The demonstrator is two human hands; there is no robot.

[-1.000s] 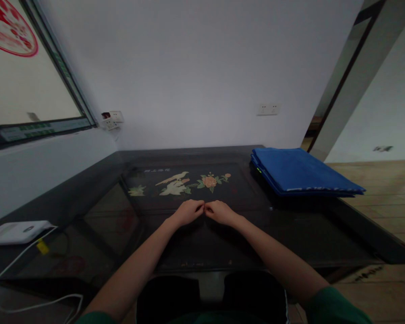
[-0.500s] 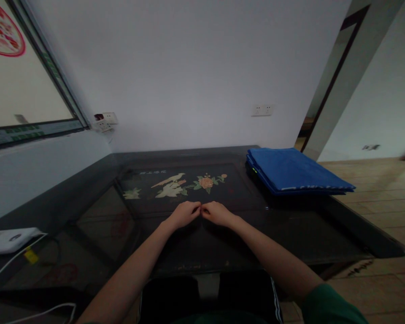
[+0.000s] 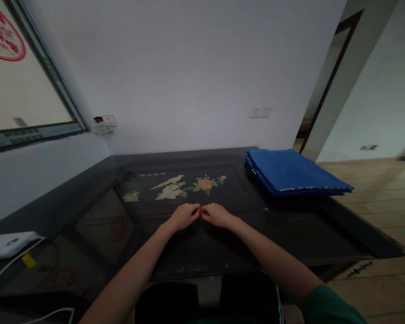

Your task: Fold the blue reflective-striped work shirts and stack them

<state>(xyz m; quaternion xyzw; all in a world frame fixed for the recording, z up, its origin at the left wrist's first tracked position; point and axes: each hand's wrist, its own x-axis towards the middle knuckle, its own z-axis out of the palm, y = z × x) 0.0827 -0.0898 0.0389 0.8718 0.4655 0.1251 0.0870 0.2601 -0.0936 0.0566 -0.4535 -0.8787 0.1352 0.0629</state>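
Observation:
My left hand and my right hand rest on the dark glossy table, both curled into loose fists. Their knuckles meet in the middle, touching or almost so. Nothing shows in either of them. Just beyond the hands, the tabletop carries a picture of pale birds and a pink flower with green leaves. To the right of my right hand, well apart from it, lies a folded stack of blue fabric.
A white device with a cable and a yellow tag lies at the table's left edge. Behind the table rises a white wall with a socket. More sockets are near the window at left. Tiled floor shows at right.
The hands keep their place and their closed shape. Only the camera view has shifted slightly.

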